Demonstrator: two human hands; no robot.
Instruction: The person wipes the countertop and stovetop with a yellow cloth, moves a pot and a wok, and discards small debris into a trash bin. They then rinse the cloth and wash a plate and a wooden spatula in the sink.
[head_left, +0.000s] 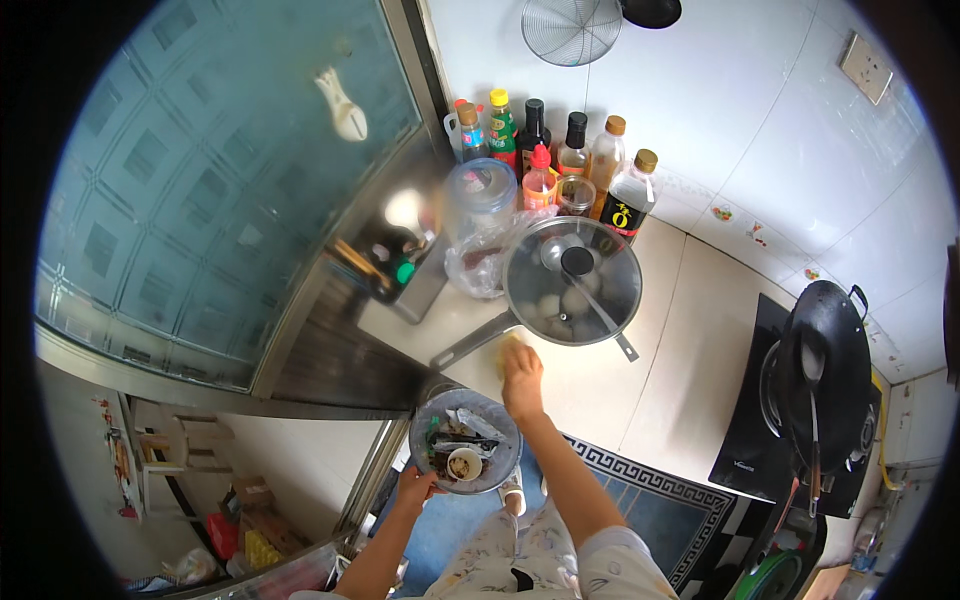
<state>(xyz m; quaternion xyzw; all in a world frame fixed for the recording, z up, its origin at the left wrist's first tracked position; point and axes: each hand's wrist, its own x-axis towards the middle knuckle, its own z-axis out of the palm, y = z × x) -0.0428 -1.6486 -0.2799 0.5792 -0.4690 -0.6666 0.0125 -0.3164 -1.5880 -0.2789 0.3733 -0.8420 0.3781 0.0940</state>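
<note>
My right hand (523, 381) presses a yellowish cloth or sponge (507, 355) on the pale countertop (577, 382). Just beyond it is a pan (474, 341) with a long handle, covered by a glass lid (600, 300) with a black knob; round pale pieces and a spoon show through the glass. With my left hand (417, 489) I grip the rim of a grey trash bin (504, 472) below the counter's edge. Inside the bin lie wrappers (480, 424) and a paper cup (463, 464) with scraps in it.
Several sauce bottles (574, 146), a lidded plastic container (480, 187) and a plastic bag (472, 274) stand behind the pan. A utensil holder (420, 289) is to the left. At right, a black wok (825, 390) with a ladle (814, 375) rests on the gas stove (739, 420).
</note>
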